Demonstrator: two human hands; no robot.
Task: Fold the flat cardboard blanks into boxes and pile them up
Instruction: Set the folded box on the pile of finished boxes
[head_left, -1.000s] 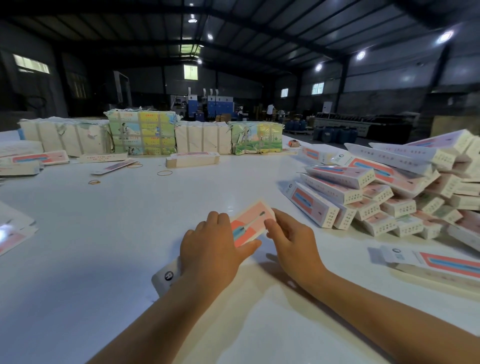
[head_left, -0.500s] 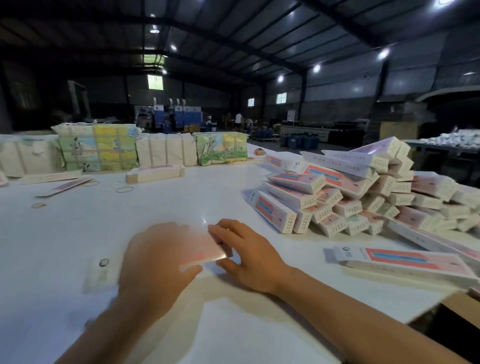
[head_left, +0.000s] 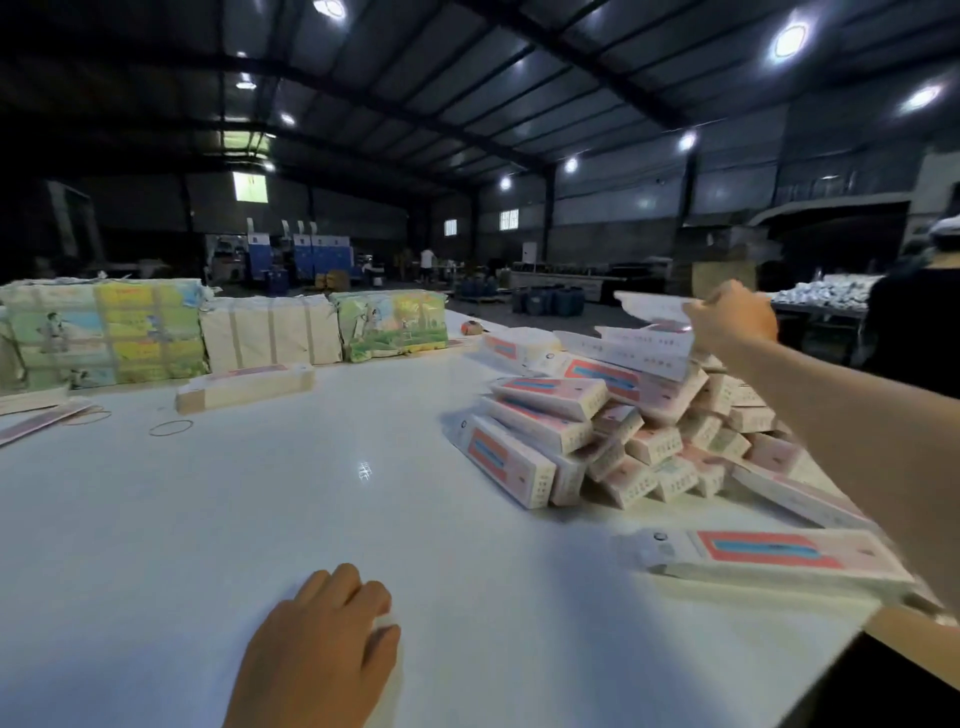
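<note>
Right hand grips a folded box in the air just above the top of the box pile on the bench's right side. Left hand rests near the front edge, fingers loosely curled, holding nothing. Wrapped bundles line the far edge.

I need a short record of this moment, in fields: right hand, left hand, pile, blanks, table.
right hand: holds a box above the pile
left hand: rests on the table, holds nothing
pile: folded boxes, right of centre
blanks: flat stack near the right edge
table: white
</note>
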